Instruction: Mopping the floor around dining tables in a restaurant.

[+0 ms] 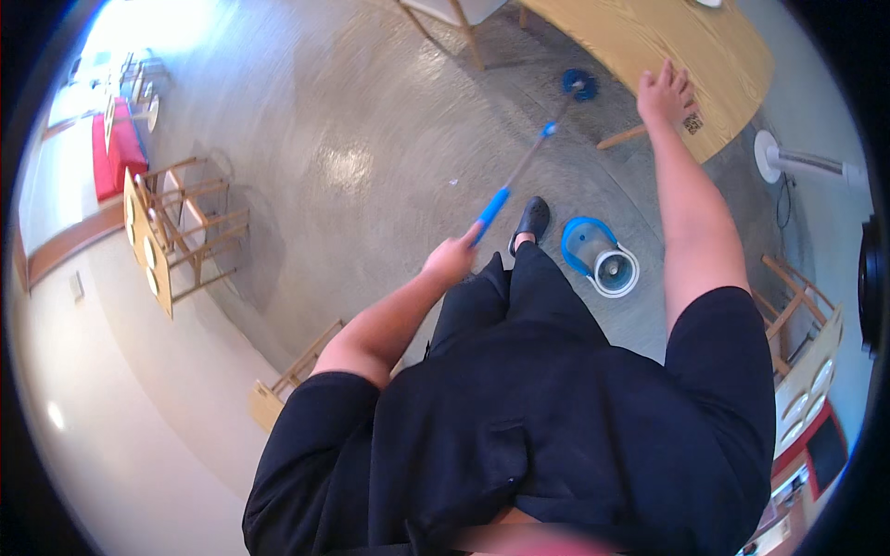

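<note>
My left hand (450, 261) grips the blue handle of a spin mop (495, 207). The metal pole runs up and away to a round blue mop head (580, 85) on the floor, near the edge of a wooden table (626, 35). Over that table's near edge is my right hand (667, 96), fingers spread and holding nothing; whether it touches the tabletop I cannot tell. A printed code (693, 124) lies beside it on the wood. Right of my dark clog (534, 219), a blue and white mop bucket (587, 243) with a round spin basket (615, 271) stands on the floor.
A white-seated chair (462, 12) stands at the table's far left. Further left, stools (191, 215) are under a wooden table by the wall. A white round-based post (767, 156) and a cable (784, 205) are at the right. Another table with plates (799, 396) is at lower right.
</note>
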Demonstrator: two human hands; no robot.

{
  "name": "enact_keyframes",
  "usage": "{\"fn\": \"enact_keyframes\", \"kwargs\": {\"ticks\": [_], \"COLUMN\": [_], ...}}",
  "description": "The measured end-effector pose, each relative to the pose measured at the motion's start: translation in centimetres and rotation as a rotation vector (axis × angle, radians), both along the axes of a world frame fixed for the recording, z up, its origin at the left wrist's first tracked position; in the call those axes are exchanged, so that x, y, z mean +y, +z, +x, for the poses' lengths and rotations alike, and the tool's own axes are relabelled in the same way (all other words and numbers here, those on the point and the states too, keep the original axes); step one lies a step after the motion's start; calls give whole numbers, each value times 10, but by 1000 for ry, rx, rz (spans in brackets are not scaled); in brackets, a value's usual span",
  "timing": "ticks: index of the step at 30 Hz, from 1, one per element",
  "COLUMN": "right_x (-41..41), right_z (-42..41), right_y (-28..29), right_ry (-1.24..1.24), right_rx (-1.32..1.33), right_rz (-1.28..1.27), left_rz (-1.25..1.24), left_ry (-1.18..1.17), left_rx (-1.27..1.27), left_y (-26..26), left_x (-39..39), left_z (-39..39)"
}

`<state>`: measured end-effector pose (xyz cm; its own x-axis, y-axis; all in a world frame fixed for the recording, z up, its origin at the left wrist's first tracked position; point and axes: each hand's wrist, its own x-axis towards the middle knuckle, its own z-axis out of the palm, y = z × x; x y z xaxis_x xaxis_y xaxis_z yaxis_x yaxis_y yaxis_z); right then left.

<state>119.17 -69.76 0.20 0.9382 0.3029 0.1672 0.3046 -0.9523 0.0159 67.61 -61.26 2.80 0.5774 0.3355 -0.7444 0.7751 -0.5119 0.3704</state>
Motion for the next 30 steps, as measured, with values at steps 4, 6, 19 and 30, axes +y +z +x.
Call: {"fn": "enact_keyframes", "kwargs": {"ticks": [4,6,19,30], "right_x": [-41,-61,-243,-76], "right_z": [-33,-56,-380,-615], "right_y": [-9,-10,-107,-10], "right_ry": [171,248,158,371], "right_rx": [-44,-46,672,1683], "right_rz": [-8,-75,437,-65], "left_rz": [57,102,150,174], "left_ry": [49,68,611,648], "left_rx": [-15,21,176,-213], "left_y": [-1,-4,112,-58], "left_x": [-22,-24,-263,-117], "left_z": [37,-2,-558,-325]}}
